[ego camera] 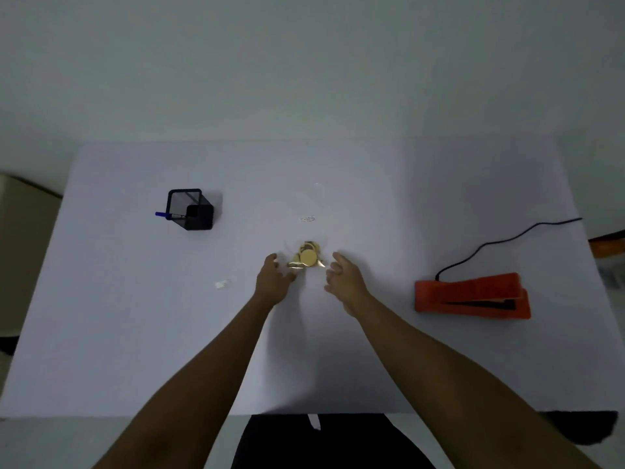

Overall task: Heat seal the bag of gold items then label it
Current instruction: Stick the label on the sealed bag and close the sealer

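A clear plastic bag (306, 211) lies flat in the middle of the white table (135, 333), with a small printed sticker on it. Several gold items (307, 256) are bunched at the bag's near end. My left hand (273, 278) is just left of the gold items, fingers apart, fingertips close to them. My right hand (344, 274) is just right of them, fingers spread and curled. Neither hand clearly grips anything. An orange heat sealer (471, 292) sits at the right with its jaw raised. A small white label (223, 284) lies left of my left hand.
A black mesh pen holder (191, 209) stands at the back left with a blue pen (165, 215) sticking out of its side. The sealer's black cord (507, 238) runs off to the right edge. The near table edge is at my body.
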Available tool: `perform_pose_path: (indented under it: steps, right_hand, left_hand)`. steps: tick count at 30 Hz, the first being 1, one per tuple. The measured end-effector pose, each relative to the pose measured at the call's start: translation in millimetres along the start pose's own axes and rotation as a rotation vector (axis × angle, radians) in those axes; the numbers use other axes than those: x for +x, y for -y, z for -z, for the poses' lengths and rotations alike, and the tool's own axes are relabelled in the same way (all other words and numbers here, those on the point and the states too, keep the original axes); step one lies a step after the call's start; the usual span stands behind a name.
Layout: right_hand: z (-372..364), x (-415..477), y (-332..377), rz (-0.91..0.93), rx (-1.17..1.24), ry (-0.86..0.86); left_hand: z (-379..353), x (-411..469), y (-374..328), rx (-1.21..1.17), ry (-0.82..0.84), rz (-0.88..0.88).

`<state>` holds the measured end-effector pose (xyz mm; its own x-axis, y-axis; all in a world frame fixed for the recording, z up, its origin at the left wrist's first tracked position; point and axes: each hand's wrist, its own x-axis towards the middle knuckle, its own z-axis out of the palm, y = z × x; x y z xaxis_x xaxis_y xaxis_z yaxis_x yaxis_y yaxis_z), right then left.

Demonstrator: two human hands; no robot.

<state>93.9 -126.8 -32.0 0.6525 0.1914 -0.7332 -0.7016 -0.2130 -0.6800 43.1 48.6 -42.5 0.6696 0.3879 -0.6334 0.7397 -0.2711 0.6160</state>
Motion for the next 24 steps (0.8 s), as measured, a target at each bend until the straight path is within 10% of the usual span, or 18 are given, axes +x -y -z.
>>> perform_pose_path:
  steps: [7,12,16,24]
  right_hand:
    - [34,-95,18,0.445,-0.336,-0.166]
    - [101,-158,30,0.895,-0.605,-0.718]
    - [159,-170,30,0.799,-0.671,-0.996]
    - [238,-167,10,0.558,-0.364,-1.036]
  left_hand:
    - [-29,-68,-4,0.103,-0.020,-0.213]
    - [-59,-99,-17,0.168,0.135,-0.364]
    - [-88,-110,-41,0.221,0.241,-0.485]
    - [-165,-133,-92,0.355,0.343,-0.661]
